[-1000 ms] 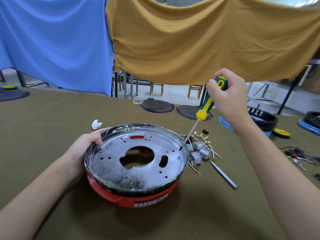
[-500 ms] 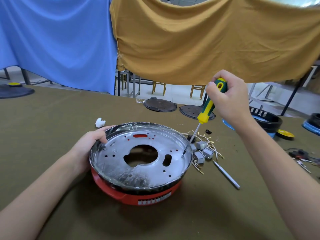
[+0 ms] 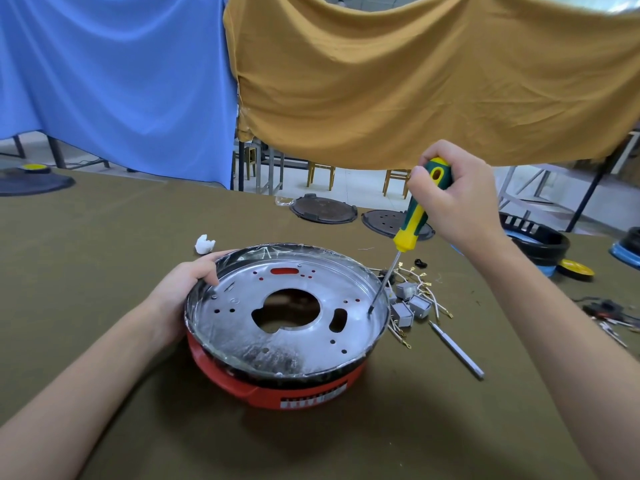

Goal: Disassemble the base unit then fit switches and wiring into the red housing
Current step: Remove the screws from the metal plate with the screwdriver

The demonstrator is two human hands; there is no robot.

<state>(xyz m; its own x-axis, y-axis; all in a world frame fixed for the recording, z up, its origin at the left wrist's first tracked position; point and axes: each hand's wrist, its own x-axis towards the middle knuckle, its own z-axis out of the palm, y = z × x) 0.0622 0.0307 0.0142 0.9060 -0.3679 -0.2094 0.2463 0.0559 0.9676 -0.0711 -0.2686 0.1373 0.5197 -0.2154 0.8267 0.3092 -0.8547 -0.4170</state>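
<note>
The round base unit sits mid-table: a silver metal plate [image 3: 242, 337] with a large centre hole, set in a red housing [image 3: 242, 386]. My left hand [image 3: 183, 289] grips the unit's left rim, thumb over the edge. My right hand [image 3: 453, 199] grips a green-and-yellow screwdriver [image 3: 414, 223] held nearly upright; its tip rests on the plate near the right rim. Grey switches with white wires [image 3: 410, 303] lie in a heap just right of the unit.
A thin grey metal tool [image 3: 457, 351] lies right of the unit. A white crumpled scrap [image 3: 204, 244] sits behind it. Two dark round lids [image 3: 323, 209] lie at the far edge. Black and blue units [image 3: 540, 240] and small tools [image 3: 609, 313] are at the right.
The screwdriver tip has moved down and slightly inward onto the plate near its right rim. The view has shifted a little; my left hand keeps its grip on the rim.
</note>
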